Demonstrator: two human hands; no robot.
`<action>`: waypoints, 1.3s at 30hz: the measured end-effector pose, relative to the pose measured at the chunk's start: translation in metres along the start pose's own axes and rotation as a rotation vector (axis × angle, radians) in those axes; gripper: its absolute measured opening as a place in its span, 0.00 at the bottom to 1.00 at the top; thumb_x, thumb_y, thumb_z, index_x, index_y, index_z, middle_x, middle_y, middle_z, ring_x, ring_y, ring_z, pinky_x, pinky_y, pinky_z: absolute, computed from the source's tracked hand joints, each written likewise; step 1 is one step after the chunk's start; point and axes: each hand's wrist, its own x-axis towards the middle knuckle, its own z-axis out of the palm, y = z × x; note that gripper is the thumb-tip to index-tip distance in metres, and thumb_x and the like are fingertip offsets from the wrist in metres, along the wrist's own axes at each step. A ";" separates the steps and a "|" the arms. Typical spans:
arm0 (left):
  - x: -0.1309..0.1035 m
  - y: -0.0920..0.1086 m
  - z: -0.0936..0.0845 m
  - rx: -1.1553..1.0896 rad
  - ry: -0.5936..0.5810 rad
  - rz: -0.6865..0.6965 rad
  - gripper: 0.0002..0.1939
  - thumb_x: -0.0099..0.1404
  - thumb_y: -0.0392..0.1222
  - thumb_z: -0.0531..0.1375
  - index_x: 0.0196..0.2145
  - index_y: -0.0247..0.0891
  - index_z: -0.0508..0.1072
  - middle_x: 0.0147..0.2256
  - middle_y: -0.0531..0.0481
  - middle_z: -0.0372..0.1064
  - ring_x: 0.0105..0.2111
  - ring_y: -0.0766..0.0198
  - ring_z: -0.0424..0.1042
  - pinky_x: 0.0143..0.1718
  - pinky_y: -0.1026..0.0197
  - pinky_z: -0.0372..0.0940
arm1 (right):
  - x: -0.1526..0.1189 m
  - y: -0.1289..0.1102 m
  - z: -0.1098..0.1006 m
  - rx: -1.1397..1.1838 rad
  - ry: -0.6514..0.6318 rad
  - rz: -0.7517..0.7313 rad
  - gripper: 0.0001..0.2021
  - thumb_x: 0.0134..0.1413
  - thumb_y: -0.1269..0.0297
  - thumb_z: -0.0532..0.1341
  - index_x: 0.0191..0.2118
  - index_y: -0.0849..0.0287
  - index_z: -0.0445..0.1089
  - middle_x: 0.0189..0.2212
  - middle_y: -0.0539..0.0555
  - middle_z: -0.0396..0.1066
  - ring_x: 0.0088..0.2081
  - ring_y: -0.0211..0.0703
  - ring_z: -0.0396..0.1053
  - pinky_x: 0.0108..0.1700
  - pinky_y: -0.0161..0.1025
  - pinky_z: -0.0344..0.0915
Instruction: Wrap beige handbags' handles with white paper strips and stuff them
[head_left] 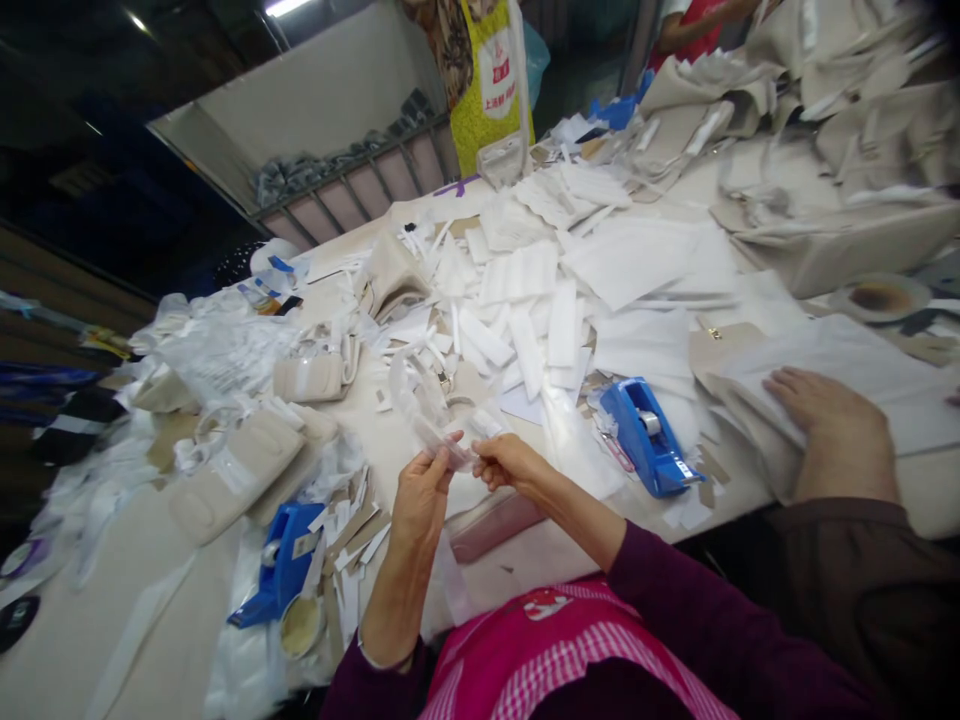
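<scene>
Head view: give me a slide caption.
Left hand holds translucent film, right hand close beside, with blue tape dispensers either side.

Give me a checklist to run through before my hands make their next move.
1. Left hand pinching the translucent, wrinkled plastic wrapping: ok.
2. Right hand gripping that wrapping: cannot tell; its curled fingertips are too small to read.
3. Blue plastic tape dispenser with a silvery roll, on the right, seemingly within reach: ok.
4. Table beside the blue plastic tape dispenser on the left free of scraps: not ok; narrow white and brown strips lie there.
5. Co-worker's hand clear of yours: ok; it rests on a white, thin sheet at right.
</scene>
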 end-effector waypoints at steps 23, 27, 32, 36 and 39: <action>-0.022 0.009 0.007 -0.085 -0.008 0.074 0.19 0.53 0.36 0.66 0.44 0.36 0.75 0.40 0.47 0.75 0.36 0.65 0.72 0.40 0.65 0.66 | -0.036 -0.017 0.015 -0.671 0.304 -0.942 0.06 0.58 0.68 0.56 0.37 0.58 0.70 0.30 0.50 0.69 0.32 0.38 0.65 0.38 0.34 0.59; -0.025 -0.016 0.011 0.049 0.127 0.235 0.23 0.54 0.38 0.67 0.49 0.39 0.72 0.42 0.49 0.75 0.43 0.62 0.73 0.49 0.59 0.64 | -0.046 -0.017 0.019 -0.416 0.294 -0.644 0.08 0.53 0.62 0.61 0.27 0.59 0.71 0.25 0.48 0.65 0.29 0.37 0.62 0.33 0.34 0.57; -0.035 -0.028 0.024 0.160 0.123 0.247 0.25 0.57 0.44 0.65 0.52 0.39 0.70 0.50 0.46 0.70 0.53 0.57 0.66 0.58 0.55 0.56 | -0.048 -0.014 0.025 -0.310 0.340 -0.655 0.07 0.46 0.67 0.65 0.22 0.60 0.69 0.21 0.45 0.57 0.25 0.34 0.56 0.29 0.35 0.52; -0.034 -0.006 0.031 0.069 -0.045 0.156 0.23 0.65 0.50 0.56 0.55 0.40 0.66 0.51 0.45 0.68 0.53 0.58 0.66 0.57 0.55 0.58 | -0.051 -0.010 0.021 -0.427 0.341 -0.892 0.07 0.52 0.68 0.62 0.24 0.58 0.71 0.25 0.47 0.58 0.30 0.37 0.59 0.33 0.36 0.55; -0.026 0.013 0.029 -0.065 -0.213 -0.033 0.25 0.65 0.51 0.55 0.56 0.38 0.64 0.51 0.42 0.68 0.50 0.56 0.68 0.53 0.54 0.63 | -0.054 -0.004 0.012 -0.652 0.324 -1.101 0.06 0.54 0.68 0.62 0.27 0.56 0.73 0.27 0.50 0.62 0.36 0.41 0.60 0.41 0.40 0.57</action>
